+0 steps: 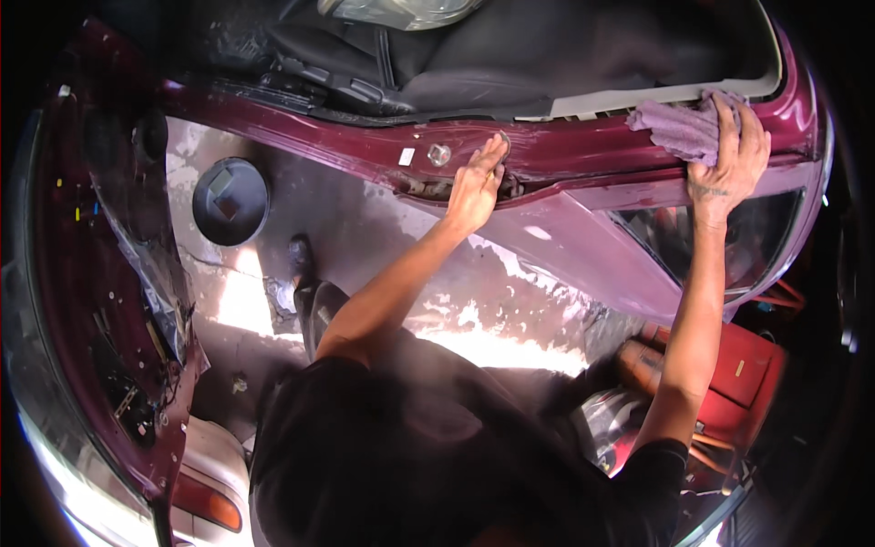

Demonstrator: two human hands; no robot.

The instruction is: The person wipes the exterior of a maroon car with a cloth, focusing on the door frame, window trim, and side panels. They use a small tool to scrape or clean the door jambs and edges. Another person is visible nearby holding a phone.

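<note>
My right hand (729, 169) presses a purple cloth (679, 128) against the maroon car pillar (592, 146), near its right end. The cloth is bunched, and its loose part spreads out to the left of my fingers. Farther left, my left hand (478, 187) rests on the same pillar with its fingers stretched out. Nothing shows in that hand, though its palm side is hidden. Beside its fingertips are a round clear piece (438, 155) and a small white rectangular tag (406, 157) on the painted metal. Below my left hand a dark recess (428, 189) opens in the pillar.
An open maroon door (109, 264) without its trim stands at the left. A round black basin (231, 202) holding flat pieces sits on the floor. Dark seats (510, 55) lie beyond the pillar. A red cabinet (734, 365) and white-and-red car part (205, 492) are nearby.
</note>
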